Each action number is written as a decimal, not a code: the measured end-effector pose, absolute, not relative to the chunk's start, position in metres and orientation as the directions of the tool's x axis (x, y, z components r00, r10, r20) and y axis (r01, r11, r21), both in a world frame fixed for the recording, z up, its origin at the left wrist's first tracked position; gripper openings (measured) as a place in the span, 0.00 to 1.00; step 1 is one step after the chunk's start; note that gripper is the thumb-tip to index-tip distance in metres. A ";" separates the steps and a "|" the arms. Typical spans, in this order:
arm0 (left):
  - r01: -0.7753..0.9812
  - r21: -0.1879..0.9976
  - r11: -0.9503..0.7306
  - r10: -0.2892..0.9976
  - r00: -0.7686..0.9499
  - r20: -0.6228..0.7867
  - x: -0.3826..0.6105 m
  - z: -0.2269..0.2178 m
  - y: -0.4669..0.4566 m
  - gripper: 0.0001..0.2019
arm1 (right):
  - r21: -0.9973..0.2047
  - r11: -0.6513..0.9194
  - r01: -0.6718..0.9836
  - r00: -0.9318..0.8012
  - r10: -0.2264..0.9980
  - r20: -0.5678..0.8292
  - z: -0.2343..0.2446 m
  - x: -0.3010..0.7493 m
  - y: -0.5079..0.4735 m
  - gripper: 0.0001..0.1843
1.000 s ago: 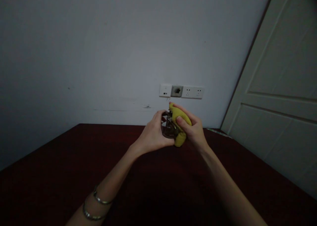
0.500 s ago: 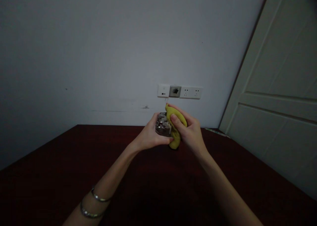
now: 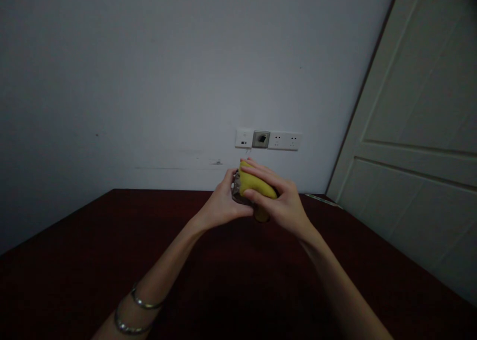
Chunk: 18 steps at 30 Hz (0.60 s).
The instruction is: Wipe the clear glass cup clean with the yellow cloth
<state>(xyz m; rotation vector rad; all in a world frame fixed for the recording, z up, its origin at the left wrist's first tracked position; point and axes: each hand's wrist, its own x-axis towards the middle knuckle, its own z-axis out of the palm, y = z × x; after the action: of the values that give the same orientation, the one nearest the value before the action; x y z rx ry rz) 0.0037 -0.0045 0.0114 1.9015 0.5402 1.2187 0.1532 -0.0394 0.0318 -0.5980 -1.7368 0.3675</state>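
Observation:
My left hand (image 3: 220,205) is wrapped round a shiny, dark, faceted object (image 3: 236,190) that looks like glass. Whether it is a cup, a jar or something else I cannot tell, since the fingers and the cloth cover most of it. In my right hand (image 3: 285,203) is a folded yellow cloth (image 3: 257,183), gripped between thumb and fingers. The cloth presses against the right and near side of the glass object, and a fold of it hangs below. Both hands are held up above the dark red table (image 3: 149,240).
A pale wall (image 3: 149,81) rises behind the table, with a row of sockets and switches (image 3: 268,139) just beyond my hands. On the right stands a panelled door (image 3: 413,131). A thin patterned strip (image 3: 322,200) lies at the table's far right edge.
My right hand has moved the yellow cloth leftward over the glass object, which now shows less. My right fingers lie flatter across the cloth. My left hand keeps its hold.

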 end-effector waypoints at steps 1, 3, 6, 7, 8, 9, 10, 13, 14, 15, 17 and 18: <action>-0.070 0.808 -0.585 0.711 0.435 0.552 0.004 0.012 -0.005 0.35 | -0.507 0.836 0.208 -0.198 0.544 0.815 0.032 0.154 -0.040 0.20; -0.096 0.825 -0.557 0.720 0.441 0.537 0.006 0.012 -0.007 0.34 | -0.512 0.836 0.200 -0.190 0.546 0.816 0.032 0.155 -0.039 0.20; -0.138 0.842 -0.521 0.716 0.467 0.519 0.006 0.012 -0.009 0.32 | -0.613 0.778 0.141 -0.107 0.627 0.772 0.031 0.156 -0.035 0.20; -0.150 0.842 -0.518 0.712 0.470 0.521 0.006 0.012 -0.009 0.32 | -0.631 0.766 0.124 -0.094 0.642 0.761 0.030 0.156 -0.034 0.20; -0.159 0.841 -0.517 0.710 0.468 0.526 0.005 0.012 -0.009 0.32 | -0.629 0.769 0.114 -0.095 0.638 0.764 0.030 0.156 -0.034 0.20; -0.163 0.838 -0.521 0.711 0.460 0.531 0.005 0.012 -0.009 0.32 | -0.608 0.785 0.115 -0.115 0.619 0.777 0.030 0.156 -0.035 0.20; -0.162 0.835 -0.525 0.714 0.450 0.536 0.006 0.012 -0.008 0.32 | -0.574 0.810 0.123 -0.148 0.587 0.796 0.030 0.156 -0.036 0.20; -0.146 0.826 -0.545 0.721 0.422 0.550 0.006 0.013 -0.007 0.33 | -0.493 0.859 0.137 -0.260 0.511 0.819 0.032 0.158 -0.038 0.19; -0.146 0.824 -0.547 0.720 0.421 0.552 0.006 0.014 -0.007 0.33 | -0.500 0.856 0.128 -0.256 0.516 0.817 0.031 0.159 -0.037 0.19; -0.150 0.825 -0.544 0.716 0.429 0.550 0.006 0.015 -0.008 0.33 | -0.525 0.844 0.111 -0.229 0.536 0.812 0.031 0.160 -0.036 0.19; -0.163 0.827 -0.537 0.707 0.448 0.547 0.006 0.016 -0.010 0.32 | -0.597 0.800 0.064 -0.146 0.599 0.787 0.029 0.161 -0.031 0.19; -0.165 0.827 -0.538 0.702 0.455 0.548 0.006 0.017 -0.011 0.32 | -0.628 0.777 0.039 -0.112 0.628 0.770 0.028 0.161 -0.029 0.19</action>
<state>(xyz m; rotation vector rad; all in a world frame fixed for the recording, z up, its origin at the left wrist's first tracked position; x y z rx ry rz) 0.0065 -0.0109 0.0169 1.8053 0.4575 1.2110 0.1611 -0.0286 0.0284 -0.5414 -1.6240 0.5420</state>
